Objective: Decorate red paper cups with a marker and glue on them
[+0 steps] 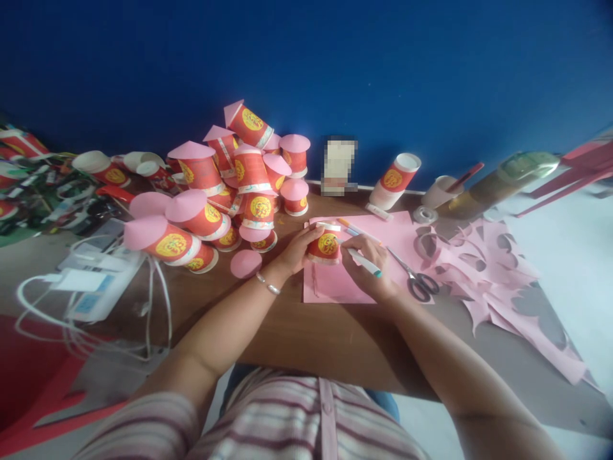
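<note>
My left hand [297,250] is wrapped round the left side of a red paper cup [325,246] with a yellow emblem, held above pink paper sheets [345,291]. In my right hand [371,265] is a white marker [364,262] with a green end, its tip at the cup's right side. Scissors [417,285] lie open on the right edge of the pink paper, and an orange-and-white pen [352,229] lies behind my right hand. Left of my left hand rests a loose pink paper cone [246,263].
Many red cups with pink cone tops [191,167] are piled at the left. A power strip [103,287] with white cables is nearer. Behind stand stacked cups [395,182], tape [425,215] and a bottle [498,182]; cut pink scraps [488,275] spread right.
</note>
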Tool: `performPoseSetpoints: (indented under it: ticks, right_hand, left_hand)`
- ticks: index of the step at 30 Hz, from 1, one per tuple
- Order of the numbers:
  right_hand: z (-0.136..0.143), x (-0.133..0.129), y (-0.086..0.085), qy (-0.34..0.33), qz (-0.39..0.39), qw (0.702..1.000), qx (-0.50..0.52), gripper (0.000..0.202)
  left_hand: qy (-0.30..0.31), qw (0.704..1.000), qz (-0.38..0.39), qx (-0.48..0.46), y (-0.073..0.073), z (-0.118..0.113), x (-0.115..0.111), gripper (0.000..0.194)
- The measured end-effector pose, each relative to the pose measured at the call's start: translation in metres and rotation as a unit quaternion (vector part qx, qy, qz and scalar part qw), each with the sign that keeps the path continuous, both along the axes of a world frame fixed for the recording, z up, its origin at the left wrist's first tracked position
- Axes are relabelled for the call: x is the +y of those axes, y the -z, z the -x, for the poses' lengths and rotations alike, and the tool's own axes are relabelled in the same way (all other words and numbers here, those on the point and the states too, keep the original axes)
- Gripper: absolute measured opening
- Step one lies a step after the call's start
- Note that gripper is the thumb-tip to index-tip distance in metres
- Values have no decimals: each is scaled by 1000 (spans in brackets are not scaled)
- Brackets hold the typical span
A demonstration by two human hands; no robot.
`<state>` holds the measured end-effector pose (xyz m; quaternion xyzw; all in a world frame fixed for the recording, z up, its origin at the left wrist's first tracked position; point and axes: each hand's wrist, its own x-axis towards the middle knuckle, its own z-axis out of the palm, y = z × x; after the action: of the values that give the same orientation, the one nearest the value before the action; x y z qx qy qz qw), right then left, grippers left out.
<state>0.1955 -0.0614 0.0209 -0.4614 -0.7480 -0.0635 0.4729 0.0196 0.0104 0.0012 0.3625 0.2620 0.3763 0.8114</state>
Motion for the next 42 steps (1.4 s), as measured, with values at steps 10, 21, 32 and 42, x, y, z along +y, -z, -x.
performPoseSetpoints:
  ticks: [10, 21, 32, 42]
  right_hand:
    - [0, -2, 2, -20, 3, 1000, 3, 9]
    - [3, -2, -6, -22, -8, 1000, -11, 12]
    - [1, -1, 0, 1, -16, 1000, -8, 14]
    - [2, -4, -3, -12, 1, 1000, -18, 11]
  left_hand:
    - [-10, 1000, 8, 4, -1, 0, 0, 34]
    - [-24, 1000, -1, -4, 0, -1, -1, 33]
    - [-28, 999, 22, -14, -4, -1, 0, 36]
    - [-47, 998, 24, -17, -6, -2, -1, 37]
